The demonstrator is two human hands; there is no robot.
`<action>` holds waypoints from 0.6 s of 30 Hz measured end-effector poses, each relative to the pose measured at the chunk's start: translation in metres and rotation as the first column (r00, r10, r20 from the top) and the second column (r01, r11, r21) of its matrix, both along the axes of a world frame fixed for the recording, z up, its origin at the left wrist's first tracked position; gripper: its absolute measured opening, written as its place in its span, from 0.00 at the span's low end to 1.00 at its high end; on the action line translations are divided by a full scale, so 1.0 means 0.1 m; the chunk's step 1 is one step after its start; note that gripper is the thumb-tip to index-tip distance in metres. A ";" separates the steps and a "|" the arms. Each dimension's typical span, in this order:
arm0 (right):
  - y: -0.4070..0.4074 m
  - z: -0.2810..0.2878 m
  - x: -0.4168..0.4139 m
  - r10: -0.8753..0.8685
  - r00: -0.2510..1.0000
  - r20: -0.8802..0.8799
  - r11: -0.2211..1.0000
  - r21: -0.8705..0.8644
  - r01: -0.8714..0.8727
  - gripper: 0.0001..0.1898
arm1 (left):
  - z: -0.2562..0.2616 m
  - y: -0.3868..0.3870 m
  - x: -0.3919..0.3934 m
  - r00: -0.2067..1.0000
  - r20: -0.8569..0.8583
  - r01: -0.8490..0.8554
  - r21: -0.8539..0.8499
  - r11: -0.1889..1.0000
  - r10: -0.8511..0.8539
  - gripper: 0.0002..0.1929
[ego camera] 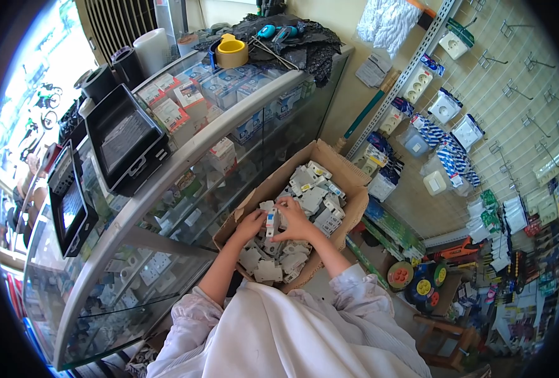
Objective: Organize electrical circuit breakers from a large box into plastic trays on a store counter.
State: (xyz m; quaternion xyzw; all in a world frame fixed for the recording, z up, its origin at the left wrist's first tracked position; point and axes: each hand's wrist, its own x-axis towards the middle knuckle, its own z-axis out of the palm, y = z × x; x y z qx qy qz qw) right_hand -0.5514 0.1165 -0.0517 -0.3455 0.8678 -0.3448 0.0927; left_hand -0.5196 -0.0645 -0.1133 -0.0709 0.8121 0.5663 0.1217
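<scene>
An open cardboard box [355,196] in front of me holds a heap of white modular circuit breakers [312,201], lying at many angles. One small circuit breaker [272,221] with a blue toggle is held up over the heap, towards the box's left side. Thumb and forefinger of my right hand [296,221] span it from its upper to its lower end. My left hand [251,226] comes in from the other side, its fingertips against the breaker's left edge. The undersides of both hands and some fingertips are hidden.
A glass display counter [241,111] runs along the left, carrying black paint trays [123,141], boxed bulbs [170,113] and a tape roll [232,52]. At right, a wire grid [496,94] bears packaged sockets. Cable reels [423,286] and a wooden stool [444,340] stand on the lower right.
</scene>
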 end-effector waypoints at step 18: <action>0.94 -0.16 -0.81 -0.354 0.935 -0.001 0.906 0.247 0.343 0.37 | 0.39 0.04 0.12 0.969 0.158 0.015 0.734 0.679 -0.193 0.31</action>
